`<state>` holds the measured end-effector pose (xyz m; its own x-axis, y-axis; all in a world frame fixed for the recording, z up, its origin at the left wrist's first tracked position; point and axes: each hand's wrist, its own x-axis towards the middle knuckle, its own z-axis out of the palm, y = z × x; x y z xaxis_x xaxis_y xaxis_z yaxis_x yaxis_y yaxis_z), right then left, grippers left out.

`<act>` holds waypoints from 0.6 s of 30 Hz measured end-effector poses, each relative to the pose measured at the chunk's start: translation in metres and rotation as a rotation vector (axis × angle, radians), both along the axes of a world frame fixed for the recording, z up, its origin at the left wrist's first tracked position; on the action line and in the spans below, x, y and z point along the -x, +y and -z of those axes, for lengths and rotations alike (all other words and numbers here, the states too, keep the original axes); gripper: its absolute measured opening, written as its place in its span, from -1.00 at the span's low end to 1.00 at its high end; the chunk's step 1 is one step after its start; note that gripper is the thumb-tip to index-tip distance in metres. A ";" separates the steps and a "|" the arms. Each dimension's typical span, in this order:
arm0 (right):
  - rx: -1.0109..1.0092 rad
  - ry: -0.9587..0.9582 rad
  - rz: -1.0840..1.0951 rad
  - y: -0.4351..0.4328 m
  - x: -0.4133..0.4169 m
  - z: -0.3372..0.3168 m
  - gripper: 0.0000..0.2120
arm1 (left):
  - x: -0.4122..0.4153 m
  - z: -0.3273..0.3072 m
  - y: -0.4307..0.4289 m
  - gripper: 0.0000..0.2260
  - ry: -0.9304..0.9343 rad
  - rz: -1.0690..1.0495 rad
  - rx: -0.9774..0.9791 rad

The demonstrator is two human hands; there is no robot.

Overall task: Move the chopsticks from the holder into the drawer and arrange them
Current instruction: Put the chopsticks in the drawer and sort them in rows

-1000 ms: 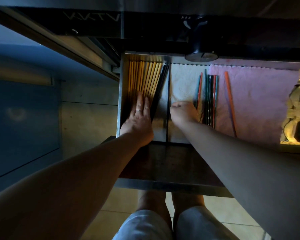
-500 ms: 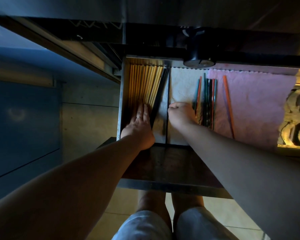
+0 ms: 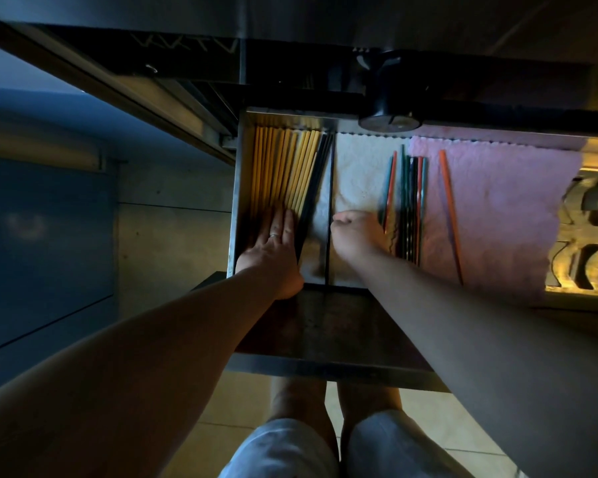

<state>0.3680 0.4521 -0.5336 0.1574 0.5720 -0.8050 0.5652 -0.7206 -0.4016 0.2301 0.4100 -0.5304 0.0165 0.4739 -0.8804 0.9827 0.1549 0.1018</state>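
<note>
We're in the arranging stage, by the look of it: the drawer point(image 3: 233, 201) is pulled open and the chopsticks are already lying inside, with the thin dark divider point(image 3: 328, 208) as the landmark. Left of the divider, the left hand point(image 3: 273, 246) lies flat and released, fingers straight, palm down on the near ends of the yellow chopsticks point(image 3: 283, 174), which fan out toward the back; a few black chopsticks point(image 3: 313, 188) lean just beside the divider, their tips against it at the back. Right of the divider, the right hand point(image 3: 356, 232) is curled into a loose fist on the white cloth point(image 3: 356, 174), touching or nearly touching the near ends of the coloured chopsticks point(image 3: 408, 201); whether it actually pinches one, I cannot tell. One orange chopstick point(image 3: 449, 215) lies apart from that bunch, farther right on the pink cloth point(image 3: 497, 208). The next move likely calls for squaring the yellow fan so the sticks run parallel, and bringing the stray orange one in with its group. Hard to read: the light is dim, a black round object point(image 3: 390, 98) overhangs the back edge above the divider, both palms hide the near ends, and the holder can't be identified with any certainty.
</note>
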 end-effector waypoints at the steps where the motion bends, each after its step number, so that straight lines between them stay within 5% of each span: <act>1: 0.002 0.001 0.000 -0.001 0.000 0.000 -0.69 | 0.000 0.001 0.000 -0.03 0.005 0.005 0.000; 7: 0.003 0.005 0.029 -0.001 0.001 0.003 -0.68 | 0.003 0.002 -0.001 -0.09 -0.018 0.006 -0.037; 11: -0.033 0.007 0.043 0.001 0.003 0.004 -0.67 | 0.003 0.002 -0.006 -0.19 -0.028 0.206 -0.225; 18: -0.120 -0.048 -0.050 0.010 0.009 0.013 -0.68 | -0.003 0.004 -0.009 -0.20 -0.053 0.330 -0.242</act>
